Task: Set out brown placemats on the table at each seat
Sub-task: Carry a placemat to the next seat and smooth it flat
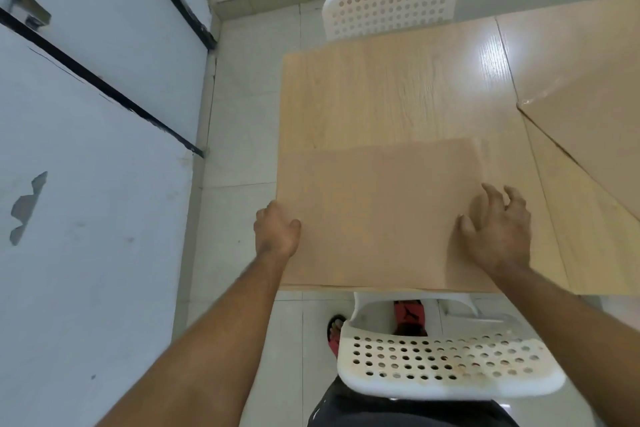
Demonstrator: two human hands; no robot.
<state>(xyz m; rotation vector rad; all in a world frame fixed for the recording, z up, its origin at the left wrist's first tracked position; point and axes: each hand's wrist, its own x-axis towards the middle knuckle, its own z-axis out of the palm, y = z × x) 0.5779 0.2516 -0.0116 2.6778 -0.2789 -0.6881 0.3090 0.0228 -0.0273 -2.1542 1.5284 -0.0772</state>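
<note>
There is just the one view, taken from the person's head and tipped steeply down and forward. It sits close above the hands, the left hand and right hand landing mid-frame, with both forearms running in from the bottom edge. The wide lens bends the straight lines. Ahead of the hands lies the tabletop; beyond it a white chair; beneath the hands another chair; left of the hands, the wall.

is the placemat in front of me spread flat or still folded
Spread flat: the placemat lies as one sheet on the table, no fold visible.
</note>
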